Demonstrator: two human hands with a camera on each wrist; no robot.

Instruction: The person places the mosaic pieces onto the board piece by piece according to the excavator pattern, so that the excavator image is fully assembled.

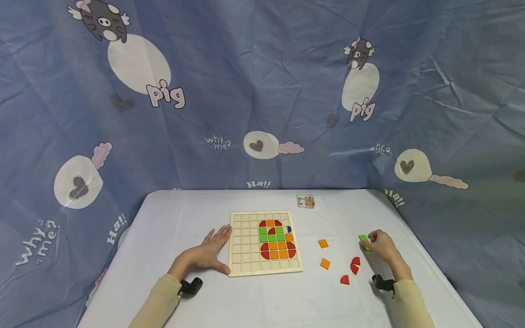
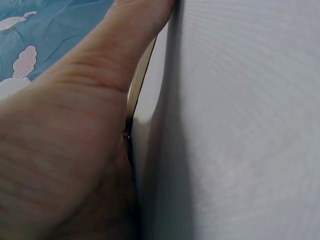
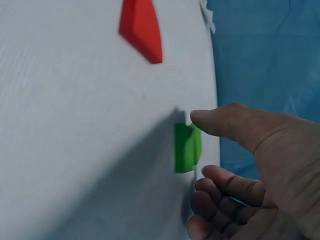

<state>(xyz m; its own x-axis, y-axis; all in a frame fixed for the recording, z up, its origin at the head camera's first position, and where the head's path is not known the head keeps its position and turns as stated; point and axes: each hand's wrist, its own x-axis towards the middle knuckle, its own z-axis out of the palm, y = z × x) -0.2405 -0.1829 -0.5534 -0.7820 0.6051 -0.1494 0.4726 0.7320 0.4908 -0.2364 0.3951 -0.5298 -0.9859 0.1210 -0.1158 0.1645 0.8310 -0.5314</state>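
Note:
My left hand (image 1: 209,254) rests with fingers spread along the left edge of a wooden grid board (image 1: 246,269); the thumb is at its lower left corner. In the left wrist view, the palm and wrist hide most of the board. Red, orange, green and blue flat pieces lie in the board's right half. At the right of the table, my right hand (image 1: 383,246) is over green pieces (image 3: 185,147), with thumb and forefinger on either side of them. A gap shows between thumb and fingertips in the right wrist view; contact with the green is unclear.
Two orange squares (image 1: 325,263) lie between the board and the right hand. Several red quarter-round pieces (image 1: 345,279) are on the white table (image 1: 197,209) nearby. A small clear container with coloured pieces (image 1: 306,201) stands at the back. A blue curtain (image 1: 262,91) hangs behind.

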